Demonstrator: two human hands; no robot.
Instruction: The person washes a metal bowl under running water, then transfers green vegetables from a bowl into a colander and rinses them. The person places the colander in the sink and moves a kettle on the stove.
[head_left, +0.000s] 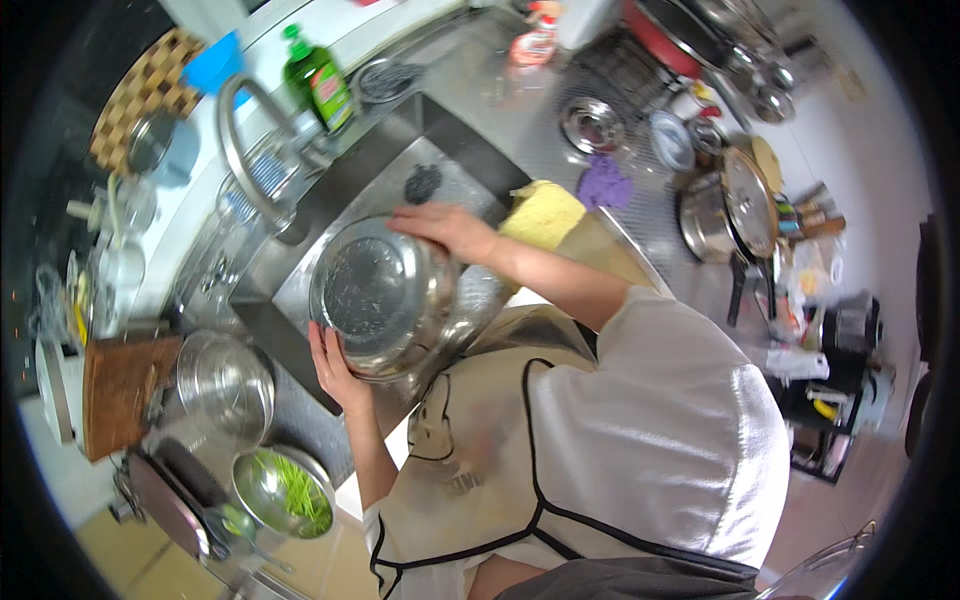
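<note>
A wet stainless-steel basin (382, 296) is held tilted over the metal sink (469, 161) between both my hands. My left hand (339, 375) grips the near-left rim, fingers spread on its edge. On the far side, my right hand (446, 229) lies across the rim, fingers together. The basin's round, shiny face points up; whether this is its base or its inside I cannot tell. A dark scouring pad (423, 183) lies on the sink floor just beyond my right hand. The curved faucet (244, 150) arches in from the left. I see no water running from it.
A yellow cloth (544, 216) hangs on the sink's right edge, near a purple cloth (604, 181). Green dish soap (319, 82) stands behind the sink. A strainer bowl (225, 386) and a bowl of cut greens (292, 491) stand at left. A lidded pot (712, 210) stands right.
</note>
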